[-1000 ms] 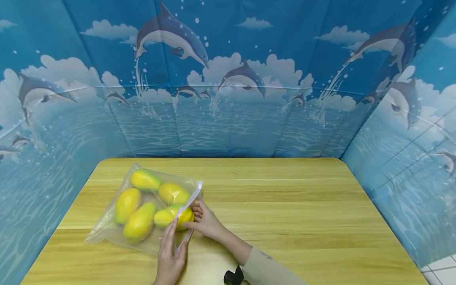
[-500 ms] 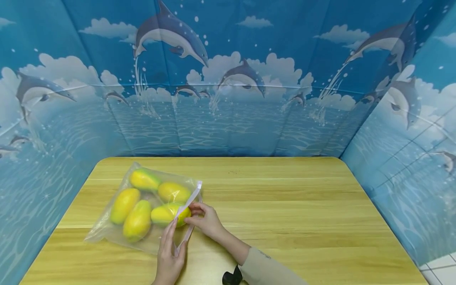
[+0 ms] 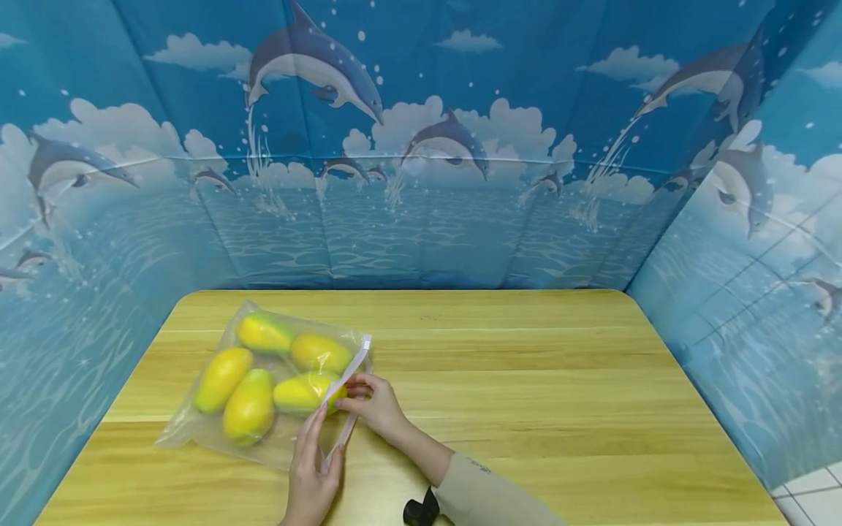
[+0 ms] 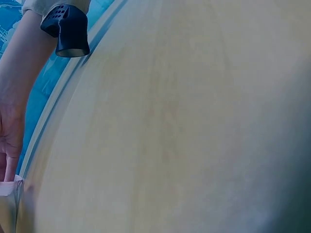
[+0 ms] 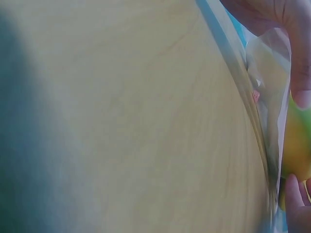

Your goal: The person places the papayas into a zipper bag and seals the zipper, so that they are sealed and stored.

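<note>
A clear zip bag with a white zip edge lies on the left of the table, its mouth facing right. Several yellow-green mangoes are inside it. My left hand holds the bag at its mouth, with fingers along the upper edge and thumb by the lower one. In the mouth, my right hand holds the end of the nearest mango, most of which is in the bag. The right wrist view shows a thumb touching that mango; the other fingertips are partly hidden.
A wooden table stretches away to the right. Behind it and at both sides hangs a blue dolphin-print curtain. A black wrist camera sits under the right sleeve.
My right hand has moved left, pushing the held mango deeper into the bag. The mangoes ahead of it have shifted left. My left hand has stayed at the bag's mouth.
</note>
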A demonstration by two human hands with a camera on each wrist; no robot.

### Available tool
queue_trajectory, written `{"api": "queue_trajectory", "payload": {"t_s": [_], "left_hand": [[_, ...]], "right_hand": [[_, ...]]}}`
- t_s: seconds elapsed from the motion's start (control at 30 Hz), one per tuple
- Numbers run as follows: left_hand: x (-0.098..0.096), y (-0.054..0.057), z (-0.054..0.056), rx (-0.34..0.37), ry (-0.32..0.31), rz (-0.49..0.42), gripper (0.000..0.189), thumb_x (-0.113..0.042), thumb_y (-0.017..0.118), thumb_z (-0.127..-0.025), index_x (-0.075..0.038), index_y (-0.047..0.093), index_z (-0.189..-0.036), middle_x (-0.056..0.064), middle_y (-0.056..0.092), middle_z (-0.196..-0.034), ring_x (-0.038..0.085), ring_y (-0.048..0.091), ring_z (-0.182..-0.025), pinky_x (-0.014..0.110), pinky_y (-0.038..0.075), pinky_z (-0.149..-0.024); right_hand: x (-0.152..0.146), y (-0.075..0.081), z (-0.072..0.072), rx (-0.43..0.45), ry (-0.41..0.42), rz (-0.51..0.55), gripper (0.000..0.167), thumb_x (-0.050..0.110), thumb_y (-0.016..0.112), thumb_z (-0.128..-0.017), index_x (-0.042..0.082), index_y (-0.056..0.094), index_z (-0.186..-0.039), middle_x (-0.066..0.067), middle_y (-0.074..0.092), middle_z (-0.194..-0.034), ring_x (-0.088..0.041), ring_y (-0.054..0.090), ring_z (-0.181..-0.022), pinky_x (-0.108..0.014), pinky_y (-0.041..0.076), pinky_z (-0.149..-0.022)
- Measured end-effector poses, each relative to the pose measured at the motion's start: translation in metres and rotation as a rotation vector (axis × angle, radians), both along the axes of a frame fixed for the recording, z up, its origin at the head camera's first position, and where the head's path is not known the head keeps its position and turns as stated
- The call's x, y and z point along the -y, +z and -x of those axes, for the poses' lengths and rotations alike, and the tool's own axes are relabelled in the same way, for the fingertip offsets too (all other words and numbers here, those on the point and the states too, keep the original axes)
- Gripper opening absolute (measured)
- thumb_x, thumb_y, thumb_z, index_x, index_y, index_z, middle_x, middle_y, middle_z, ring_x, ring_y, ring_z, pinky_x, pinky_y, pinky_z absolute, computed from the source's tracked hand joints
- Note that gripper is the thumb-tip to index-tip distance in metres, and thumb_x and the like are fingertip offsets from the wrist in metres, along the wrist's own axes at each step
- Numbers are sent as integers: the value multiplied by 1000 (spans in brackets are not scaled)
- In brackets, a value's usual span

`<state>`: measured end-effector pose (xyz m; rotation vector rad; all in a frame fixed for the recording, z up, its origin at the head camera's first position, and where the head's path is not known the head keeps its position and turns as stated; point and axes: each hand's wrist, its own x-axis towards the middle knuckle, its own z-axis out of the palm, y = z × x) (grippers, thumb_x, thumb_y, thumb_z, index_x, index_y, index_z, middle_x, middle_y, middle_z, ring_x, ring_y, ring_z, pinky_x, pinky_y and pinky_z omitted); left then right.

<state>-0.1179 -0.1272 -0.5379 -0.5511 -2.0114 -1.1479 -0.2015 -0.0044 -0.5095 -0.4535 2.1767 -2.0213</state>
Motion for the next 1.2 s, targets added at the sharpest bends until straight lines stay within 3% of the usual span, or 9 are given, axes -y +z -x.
{"api": "queue_trajectory", "payload": {"t_s": [0.3,0.47,0.63,0.87,1.03,1.2], "left_hand": [[1,-3,5,-53,15,15,58,-17,55,-84,12,36,-130,29,43,-125,16,34,-127,18,25,-109],[0,-1,5,-48,19,11,57,-22,52,-89,13,36,-131,29,43,-126,16,34,-128,20,25,-110],[-2,0,4,-39,31,15,60,-12,56,-79,13,36,-131,28,43,-127,15,33,-129,21,24,-110],[-7,-1,3,-39,39,11,67,-2,58,-68,12,38,-130,27,44,-126,14,34,-128,20,26,-109],[-11,2,2,-28,52,15,69,1,60,-65,13,38,-130,27,45,-125,11,32,-129,20,26,-109],[-13,3,0,-18,59,22,71,3,62,-63,13,39,-129,27,45,-124,7,32,-128,18,26,-109]], "right_hand": [[-8,33,-16,50,16,-10,35,6,68,-79,-8,58,-110,-22,60,-110,-38,56,-101,-24,54,-80],[-18,40,-12,66,-24,22,37,4,65,-81,-12,54,-113,-27,57,-112,-40,55,-102,-22,53,-82],[-30,33,11,47,-156,55,35,4,64,-83,-13,53,-112,-26,58,-107,-32,58,-94,-18,53,-76],[-33,25,44,-46,-276,-13,34,11,65,-84,-8,56,-111,-17,60,-99,-23,60,-87,-19,54,-73],[-31,23,53,-59,-281,-48,34,12,64,-84,-5,58,-113,-15,62,-97,-23,60,-87,-24,55,-76],[-26,27,51,-6,-291,-7,30,9,65,-83,-7,60,-108,-17,65,-92,-16,59,-80,-18,53,-67]]}}
